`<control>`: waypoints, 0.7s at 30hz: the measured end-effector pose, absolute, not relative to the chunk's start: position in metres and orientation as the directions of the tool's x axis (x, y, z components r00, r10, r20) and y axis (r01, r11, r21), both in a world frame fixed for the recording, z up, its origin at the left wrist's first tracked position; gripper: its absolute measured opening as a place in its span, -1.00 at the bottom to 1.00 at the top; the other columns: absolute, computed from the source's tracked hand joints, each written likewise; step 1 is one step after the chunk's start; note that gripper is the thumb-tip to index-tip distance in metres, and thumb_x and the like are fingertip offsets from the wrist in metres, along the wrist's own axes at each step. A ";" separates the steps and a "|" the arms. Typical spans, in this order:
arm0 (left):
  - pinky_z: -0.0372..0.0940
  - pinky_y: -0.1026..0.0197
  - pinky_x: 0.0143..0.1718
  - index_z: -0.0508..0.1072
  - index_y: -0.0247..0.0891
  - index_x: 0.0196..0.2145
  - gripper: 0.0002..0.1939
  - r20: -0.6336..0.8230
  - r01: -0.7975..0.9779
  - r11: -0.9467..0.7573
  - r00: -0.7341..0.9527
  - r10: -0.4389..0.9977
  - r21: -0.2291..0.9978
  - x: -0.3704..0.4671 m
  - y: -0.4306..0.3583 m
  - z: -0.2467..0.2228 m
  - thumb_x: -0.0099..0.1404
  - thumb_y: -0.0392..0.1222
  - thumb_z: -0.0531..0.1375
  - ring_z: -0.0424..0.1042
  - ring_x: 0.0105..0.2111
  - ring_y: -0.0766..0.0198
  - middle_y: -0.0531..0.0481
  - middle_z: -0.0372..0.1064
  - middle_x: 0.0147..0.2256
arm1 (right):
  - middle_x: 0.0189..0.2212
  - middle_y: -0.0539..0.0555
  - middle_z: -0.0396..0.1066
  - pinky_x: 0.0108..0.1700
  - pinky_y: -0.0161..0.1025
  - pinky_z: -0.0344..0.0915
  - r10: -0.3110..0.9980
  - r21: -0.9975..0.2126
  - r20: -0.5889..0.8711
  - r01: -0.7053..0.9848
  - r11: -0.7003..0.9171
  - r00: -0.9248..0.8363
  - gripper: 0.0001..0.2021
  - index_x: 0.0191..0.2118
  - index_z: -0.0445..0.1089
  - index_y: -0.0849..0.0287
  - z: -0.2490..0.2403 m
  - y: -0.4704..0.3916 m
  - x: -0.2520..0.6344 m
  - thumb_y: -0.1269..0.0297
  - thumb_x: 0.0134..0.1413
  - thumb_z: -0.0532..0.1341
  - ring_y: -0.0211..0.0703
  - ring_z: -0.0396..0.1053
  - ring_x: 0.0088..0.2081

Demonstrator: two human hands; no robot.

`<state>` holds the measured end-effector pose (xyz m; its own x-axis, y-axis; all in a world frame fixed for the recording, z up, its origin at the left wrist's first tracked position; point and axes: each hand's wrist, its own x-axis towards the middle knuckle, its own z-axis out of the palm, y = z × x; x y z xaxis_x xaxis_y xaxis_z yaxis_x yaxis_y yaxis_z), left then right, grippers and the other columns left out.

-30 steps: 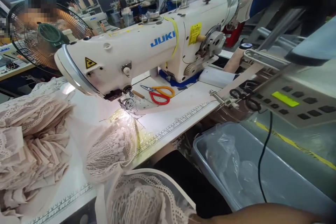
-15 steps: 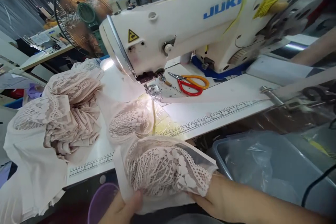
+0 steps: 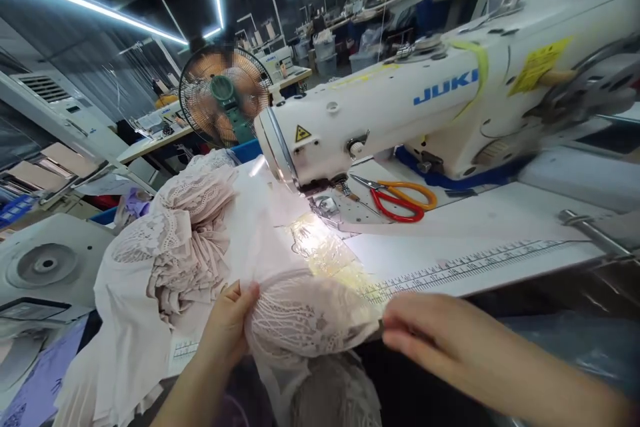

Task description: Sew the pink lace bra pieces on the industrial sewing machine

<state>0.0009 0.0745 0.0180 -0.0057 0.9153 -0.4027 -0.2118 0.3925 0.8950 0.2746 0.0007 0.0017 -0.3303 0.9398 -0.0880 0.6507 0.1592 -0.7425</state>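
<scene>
A beige lace bra (image 3: 300, 317) is held over the front edge of the sewing table, one cup facing up and the other hanging below it. My left hand (image 3: 230, 323) pinches its left edge between thumb and fingers. At the cup's right tip, my right hand (image 3: 420, 330) has its fingers closed on the lace end, slightly blurred. Just beyond the bra, yellowish clear tape (image 3: 333, 260) covers the table by the lit needle area of a white JUKI sewing machine (image 3: 390, 107).
Scissors (image 3: 403, 200) with red and orange handles lie on the machine bed. A heap of beige lace pieces (image 3: 185, 233) fills the table's left side. A printed ruler (image 3: 450, 270) runs along the front edge. Behind stands a fan (image 3: 223, 90); a clear plastic bin (image 3: 565, 347) is lower right.
The view has tilted up. The bra has turned, with one cup now hanging underneath. My left hand has moved up to its left edge, and my right hand has come out from under the lace.
</scene>
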 end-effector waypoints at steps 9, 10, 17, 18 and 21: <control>0.32 0.23 -0.38 0.54 -0.36 -0.34 -0.63 -0.338 -0.041 0.353 0.201 0.919 0.935 0.013 0.057 0.006 0.03 0.02 0.35 0.44 -0.44 0.18 -0.07 0.48 -0.49 | -0.61 -0.13 -0.01 -0.51 -0.34 -0.03 0.873 -0.947 -0.219 0.311 -0.082 -0.435 -0.70 -0.55 0.04 0.12 0.006 0.068 0.230 0.13 0.12 0.05 -0.31 0.00 -0.55; 0.31 0.23 -0.38 0.55 -0.37 -0.33 -0.61 -0.348 0.024 0.353 0.245 0.905 0.935 0.013 0.058 0.006 0.05 0.05 0.33 0.44 -0.42 0.16 -0.10 0.48 -0.48 | -0.62 -0.14 -0.03 -0.53 -0.34 -0.05 0.865 -0.951 -0.224 0.296 -0.092 -0.449 -0.71 -0.55 0.04 0.12 0.003 0.069 0.228 0.14 0.11 0.04 -0.33 -0.02 -0.56; 0.26 0.25 -0.35 0.57 -0.40 -0.32 -0.53 -0.409 0.349 0.262 0.464 0.786 0.900 0.021 0.068 0.010 0.18 0.14 0.18 0.37 -0.40 0.17 -0.11 0.47 -0.42 | -0.62 -0.14 -0.05 -0.52 -0.34 -0.06 0.835 -0.960 -0.200 0.273 -0.063 -0.513 -0.71 -0.61 -0.01 0.14 -0.001 0.071 0.230 0.24 0.06 0.05 -0.35 -0.05 -0.56; 0.26 0.25 -0.34 0.56 -0.39 -0.32 -0.55 -0.406 0.376 0.234 0.486 0.774 0.897 0.023 0.069 0.010 0.21 0.12 0.15 0.36 -0.39 0.17 -0.10 0.47 -0.41 | -0.62 -0.14 -0.04 -0.51 -0.34 -0.05 0.832 -0.957 -0.200 0.286 -0.051 -0.518 -0.71 -0.62 -0.01 0.14 -0.001 0.071 0.229 0.26 0.05 0.05 -0.35 -0.04 -0.56; 0.24 0.28 -0.38 0.56 -0.38 -0.36 -0.59 -0.378 0.439 0.147 0.504 0.776 0.886 0.027 0.071 0.012 0.25 0.06 0.11 0.33 -0.41 0.20 -0.07 0.45 -0.41 | -0.62 -0.13 -0.02 -0.52 -0.34 -0.05 0.824 -0.945 -0.200 0.325 -0.020 -0.531 -0.72 -0.62 0.01 0.15 -0.001 0.073 0.224 0.31 0.03 0.06 -0.35 -0.03 -0.56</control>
